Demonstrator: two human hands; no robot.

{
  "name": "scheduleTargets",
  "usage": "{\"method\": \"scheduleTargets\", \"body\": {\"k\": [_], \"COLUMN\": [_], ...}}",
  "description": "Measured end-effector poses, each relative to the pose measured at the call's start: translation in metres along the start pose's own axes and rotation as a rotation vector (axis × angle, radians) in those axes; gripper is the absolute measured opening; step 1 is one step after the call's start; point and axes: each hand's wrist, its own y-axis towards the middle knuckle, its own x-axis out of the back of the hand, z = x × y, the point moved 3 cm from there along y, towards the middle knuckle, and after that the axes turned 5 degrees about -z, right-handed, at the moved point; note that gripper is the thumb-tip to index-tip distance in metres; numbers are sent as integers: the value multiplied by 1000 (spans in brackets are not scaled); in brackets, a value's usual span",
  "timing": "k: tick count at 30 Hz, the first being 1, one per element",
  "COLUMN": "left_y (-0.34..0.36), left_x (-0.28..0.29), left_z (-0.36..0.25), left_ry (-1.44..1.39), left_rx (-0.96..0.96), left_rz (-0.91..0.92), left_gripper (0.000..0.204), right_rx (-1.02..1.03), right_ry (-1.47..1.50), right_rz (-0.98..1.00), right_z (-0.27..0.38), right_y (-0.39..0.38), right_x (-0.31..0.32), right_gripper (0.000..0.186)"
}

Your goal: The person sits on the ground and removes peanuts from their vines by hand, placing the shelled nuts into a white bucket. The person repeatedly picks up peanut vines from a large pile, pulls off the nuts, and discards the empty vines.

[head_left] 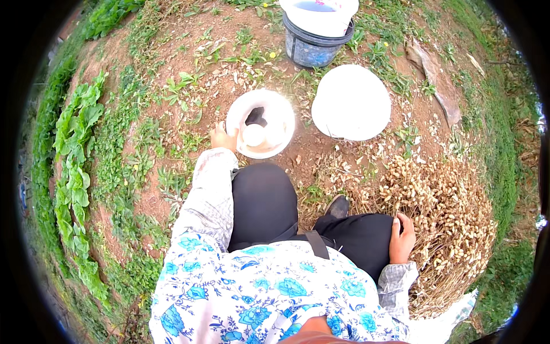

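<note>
My left hand [223, 139] is closed at the near left rim of a round white basin [233, 116], apparently gripping its edge. Inside the basin are a dark patch [256, 116] and a round whitish object [253, 135]; glare hides what they are. My right hand [403, 238] rests against my right knee, holding nothing, its fingers slightly bent and apart. Close beside it spreads a big heap of pulled peanut plants [447, 212] with many tan pods on the stems.
A white round container [351, 103] stands right of the basin. Behind it is a black bucket [312, 49] with a white tub [338, 14] on top. A brown sheet-like scrap [432, 80] lies at far right. Leafy green plants [74, 172] line the left.
</note>
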Motion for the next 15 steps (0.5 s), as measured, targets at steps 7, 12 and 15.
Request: {"method": "scheduleTargets", "body": {"k": [7,12,15], "left_y": [-23,-41,-49], "left_x": [-41,-22,-6], "left_z": [27,47,79], "left_ry": [-800,-945,-1070], "left_rx": [711,795,798], "left_rz": [570,480,362], "left_gripper": [36,36,34], "right_rx": [-11,45,43], "right_ry": [-24,-40,-58], "right_rz": [19,8,-6], "right_z": [-4,1,-2], "right_y": [12,12,14], "right_x": [-4,1,-1], "right_gripper": [22,22,22]}}
